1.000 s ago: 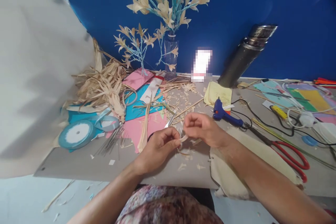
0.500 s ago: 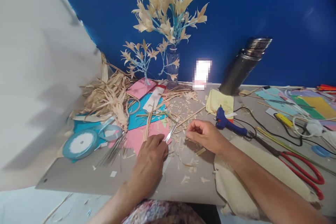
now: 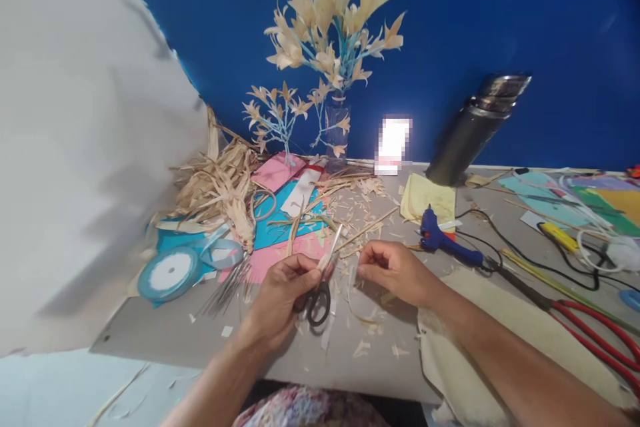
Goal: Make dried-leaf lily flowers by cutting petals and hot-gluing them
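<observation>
Scissors [image 3: 331, 249] in curled left hand [image 3: 281, 292]

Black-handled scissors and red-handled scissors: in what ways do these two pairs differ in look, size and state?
The black-handled scissors show a bright, silvery blade; the red-handled scissors have dark blades.
The black-handled scissors look smaller, with short round loops; the red-handled scissors look larger, with long loops.
The black-handled scissors are held in the left hand; the red-handled scissors lie unheld at the right.
Both have looped handles.
</observation>
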Demonstrator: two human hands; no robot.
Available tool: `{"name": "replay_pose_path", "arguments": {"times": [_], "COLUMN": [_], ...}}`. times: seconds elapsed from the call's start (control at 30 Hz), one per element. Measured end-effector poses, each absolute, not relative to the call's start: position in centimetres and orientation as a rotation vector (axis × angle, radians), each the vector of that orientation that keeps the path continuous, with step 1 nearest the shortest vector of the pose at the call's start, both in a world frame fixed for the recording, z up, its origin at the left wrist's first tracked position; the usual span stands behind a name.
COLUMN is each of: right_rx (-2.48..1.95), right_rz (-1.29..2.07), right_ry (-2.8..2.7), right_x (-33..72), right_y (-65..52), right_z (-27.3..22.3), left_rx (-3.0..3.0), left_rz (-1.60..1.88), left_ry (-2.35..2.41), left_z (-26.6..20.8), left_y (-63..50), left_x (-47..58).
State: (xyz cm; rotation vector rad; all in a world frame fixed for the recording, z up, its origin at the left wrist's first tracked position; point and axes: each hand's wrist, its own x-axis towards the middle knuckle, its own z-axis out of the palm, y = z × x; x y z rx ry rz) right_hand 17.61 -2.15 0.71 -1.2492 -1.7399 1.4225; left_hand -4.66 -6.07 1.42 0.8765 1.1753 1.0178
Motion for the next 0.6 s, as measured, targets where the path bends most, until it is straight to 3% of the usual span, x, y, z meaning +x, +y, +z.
{"name": "replay_pose_path", "arguments": {"times": [0.23,0.6], "right_rx": [-0.953,-0.892], "right_rz": [1.903,1.888], "right_ry": [-1.425,-1.275], "right_x": [16.8,16.8], "right_y": [-2.9,-3.1], "right_z": [0.8,1.3], "left_rx": [0.64,0.64], "left_rz": [1.23,1.339], "left_ry": [0.936,0.956], "left_z": [3.1,3.5], "left_y": [-4.7,-5.3], "left_x": [0.2,2.9]}}
